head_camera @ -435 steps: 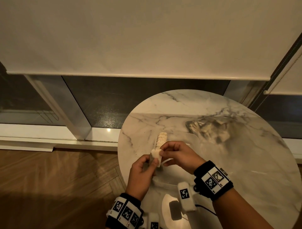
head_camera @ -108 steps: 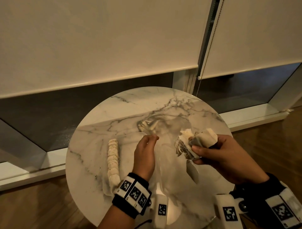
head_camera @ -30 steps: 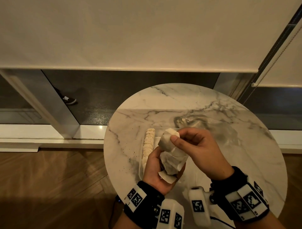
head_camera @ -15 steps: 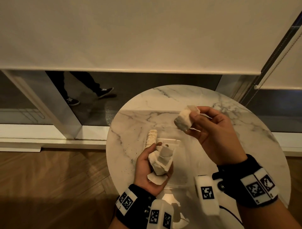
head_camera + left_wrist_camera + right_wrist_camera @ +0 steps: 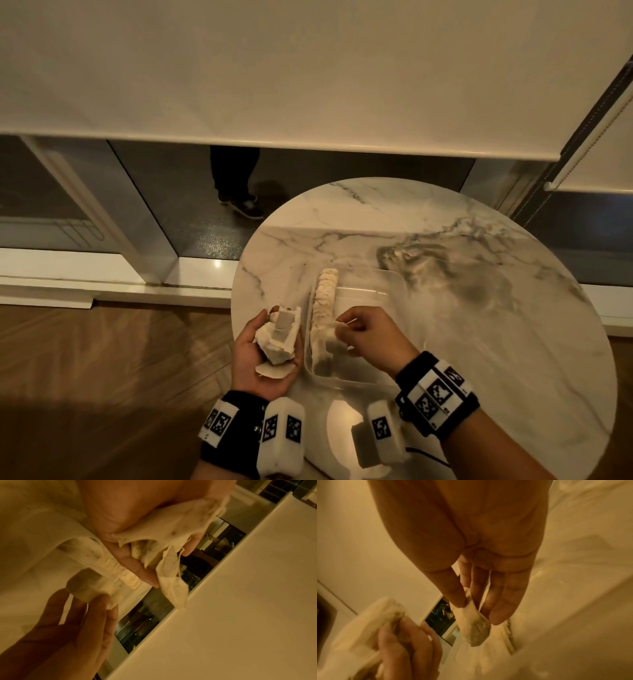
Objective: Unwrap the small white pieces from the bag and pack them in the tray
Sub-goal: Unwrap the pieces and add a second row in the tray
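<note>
A clear plastic tray point(image 5: 394, 277) sits on the round marble table point(image 5: 513, 359), with a row of white pieces point(image 5: 325, 291) along its left side. My right hand point(image 5: 346, 329) hovers over the tray's near end. Its thumb and forefinger pinch a small white piece point(image 5: 476, 632) by its wrapper, and that piece point(image 5: 85, 585) hangs beside the row. My left hand point(image 5: 263, 346) is left of the tray, palm up, fingers curled round a bundle of wrapped pieces point(image 5: 279, 337) and loose paper point(image 5: 171, 588). A crumpled clear bag point(image 5: 431, 263) lies behind the tray.
The table's left edge point(image 5: 236, 308) drops to a wooden floor point(image 5: 102, 377). Behind the window glass stand a person's legs and shoes point(image 5: 239, 192). Roller blinds point(image 5: 308, 68) hang above. Bare marble lies to the right of the tray.
My right hand has brought the white piece down from above the table to the tray's near end. My left hand has shifted left off the tray, still holding the bundle.
</note>
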